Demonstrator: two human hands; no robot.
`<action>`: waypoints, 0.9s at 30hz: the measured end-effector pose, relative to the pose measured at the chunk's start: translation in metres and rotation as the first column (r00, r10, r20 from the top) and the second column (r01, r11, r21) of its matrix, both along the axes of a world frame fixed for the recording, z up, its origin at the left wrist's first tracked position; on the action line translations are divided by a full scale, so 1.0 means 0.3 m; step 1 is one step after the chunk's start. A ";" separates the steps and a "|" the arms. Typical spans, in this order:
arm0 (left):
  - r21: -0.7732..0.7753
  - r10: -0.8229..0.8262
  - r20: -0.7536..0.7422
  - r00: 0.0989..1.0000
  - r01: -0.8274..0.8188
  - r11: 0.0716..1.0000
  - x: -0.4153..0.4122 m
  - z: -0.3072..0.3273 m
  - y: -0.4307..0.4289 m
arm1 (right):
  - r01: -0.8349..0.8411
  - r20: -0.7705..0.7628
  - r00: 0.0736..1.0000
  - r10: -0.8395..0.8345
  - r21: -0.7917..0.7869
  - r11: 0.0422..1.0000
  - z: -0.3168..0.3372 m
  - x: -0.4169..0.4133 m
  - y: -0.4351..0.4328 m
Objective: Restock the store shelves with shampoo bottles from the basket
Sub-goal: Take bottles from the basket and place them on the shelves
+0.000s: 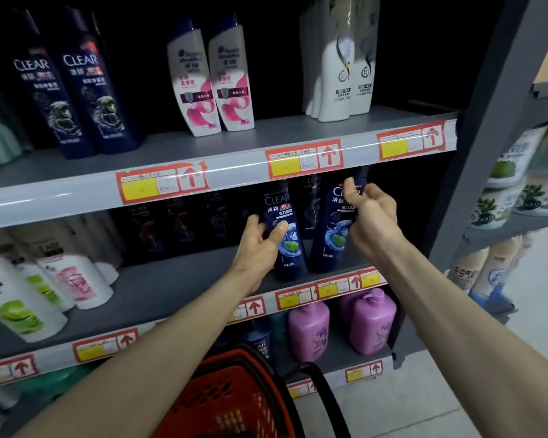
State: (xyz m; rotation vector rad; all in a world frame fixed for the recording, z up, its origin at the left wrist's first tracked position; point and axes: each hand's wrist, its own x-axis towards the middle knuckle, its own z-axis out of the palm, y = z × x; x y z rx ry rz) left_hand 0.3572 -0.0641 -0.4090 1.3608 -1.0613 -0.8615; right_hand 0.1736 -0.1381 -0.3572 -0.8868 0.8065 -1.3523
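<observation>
Head view, shelving bay.

We see both arms reaching to the middle shelf, right end. The left hand grips a dark blue shampoo bottle at mid-height: thumb across the front label, fingers curled round its left side. The bottle's base sits at the shelf's front edge, roughly upright.

A second dark blue bottle stands just beside it on the right, its top leaning right. The right hand is at this bottle's shoulder with its fingers curled and fingertips close together by the cap. We cannot tell whether they pinch the bottle or only sit in front of it.

More dark bottles stand in shadow behind and to the left on the same shelf.

The red basket, with a black handle, is low in view between the forearms; its contents are not visible.

The lower shelf holds purple bottles. The upper shelf holds white-and-pink bottles.
</observation>
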 end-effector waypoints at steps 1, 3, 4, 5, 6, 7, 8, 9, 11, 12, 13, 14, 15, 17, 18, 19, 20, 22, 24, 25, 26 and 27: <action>0.010 -0.004 0.035 0.999 0.003 1.000 -0.005 -0.004 -0.012 | 0.002 -0.058 0.998 -0.003 -0.017 1.000 -0.009 0.005 -0.018; 0.020 -0.007 0.086 0.996 0.005 1.000 -0.018 -0.012 -0.030 | -0.018 -0.182 0.983 0.003 -0.080 0.997 -0.037 0.018 -0.036; 0.000 0.003 0.111 0.994 -0.003 1.000 -0.024 -0.017 -0.038 | -0.028 -0.233 0.972 0.003 -0.107 0.994 -0.055 0.022 -0.043; -0.023 0.016 0.144 0.990 -0.013 1.000 -0.031 -0.027 -0.046 | -0.042 -0.270 0.963 0.006 -0.127 0.991 -0.070 0.022 -0.051; -0.041 0.032 0.178 0.984 -0.026 0.999 -0.035 -0.039 -0.052 | -0.058 -0.290 0.957 0.015 -0.140 0.988 -0.082 0.020 -0.056; -0.058 0.046 0.217 0.975 -0.034 0.998 -0.038 -0.052 -0.061 | -0.073 -0.293 0.956 0.028 -0.144 0.987 -0.092 0.017 -0.060; -0.076 0.053 0.260 0.964 -0.034 0.997 -0.041 -0.063 -0.066 | -0.090 -0.284 0.958 0.047 -0.140 0.986 -0.098 0.011 -0.062; -0.093 0.055 0.297 0.953 -0.029 0.995 -0.044 -0.071 -0.070 | -0.109 -0.264 0.962 0.070 -0.137 0.985 -0.100 0.005 -0.062; -0.095 0.038 0.322 0.946 -0.008 0.995 -0.045 -0.073 -0.073 | -0.147 -0.217 0.970 0.111 -0.156 0.977 -0.106 -0.005 -0.058; -0.072 0.013 0.307 0.952 0.009 0.997 -0.045 -0.071 -0.072 | -0.154 -0.222 0.968 0.115 -0.165 0.974 -0.112 -0.008 -0.050; -0.045 -0.015 0.292 0.956 0.030 0.999 -0.044 -0.072 -0.070 | -0.144 -0.246 0.964 0.100 -0.169 0.975 -0.119 -0.012 -0.039; -0.020 -0.036 0.293 0.955 0.044 0.999 -0.040 -0.077 -0.064 | -0.121 -0.283 0.957 0.067 -0.179 0.976 -0.124 -0.020 -0.020; -0.002 -0.039 0.310 0.950 0.042 0.999 -0.034 -0.088 -0.052 | -0.089 -0.326 0.945 0.018 -0.204 0.975 -0.133 -0.030 0.000; -0.002 0.026 0.351 0.936 -0.027 1.000 -0.013 -0.122 -0.022 | -0.049 -0.427 0.901 -0.075 -0.271 0.961 -0.174 -0.057 0.038; -0.019 0.072 0.360 0.930 -0.070 0.997 0.001 -0.140 -0.011 | -0.042 -0.486 0.867 -0.110 -0.290 0.956 -0.202 -0.069 0.057; -0.028 0.105 0.360 0.927 -0.101 0.994 0.014 -0.155 -0.006 | -0.036 -0.548 0.825 -0.136 -0.292 0.956 -0.229 -0.077 0.076; -0.029 0.121 0.355 0.927 -0.118 0.993 0.022 -0.164 -0.004 | -0.031 -0.602 0.784 -0.152 -0.282 0.959 -0.253 -0.082 0.094; -0.021 0.106 0.348 0.932 -0.105 0.994 0.026 -0.166 -0.011 | -0.023 -0.661 0.732 -0.164 -0.264 0.964 -0.300 -0.076 0.123; -0.014 0.073 0.353 0.933 -0.073 0.997 0.015 -0.162 -0.032 | 0.013 -0.696 0.684 -0.218 -0.287 0.958 -0.332 -0.055 0.137; -0.013 0.069 0.356 0.932 -0.069 0.998 0.007 -0.161 -0.048 | 0.043 -0.710 0.655 -0.260 -0.308 0.950 -0.343 -0.042 0.135; -0.014 0.075 0.355 0.932 -0.075 0.997 0.000 -0.160 -0.065 | 0.074 -0.720 0.624 -0.302 -0.331 0.941 -0.351 -0.031 0.131; -0.016 0.083 0.351 0.933 -0.083 0.996 -0.006 -0.161 -0.084 | 0.104 -0.729 0.594 -0.341 -0.351 0.931 -0.358 -0.023 0.126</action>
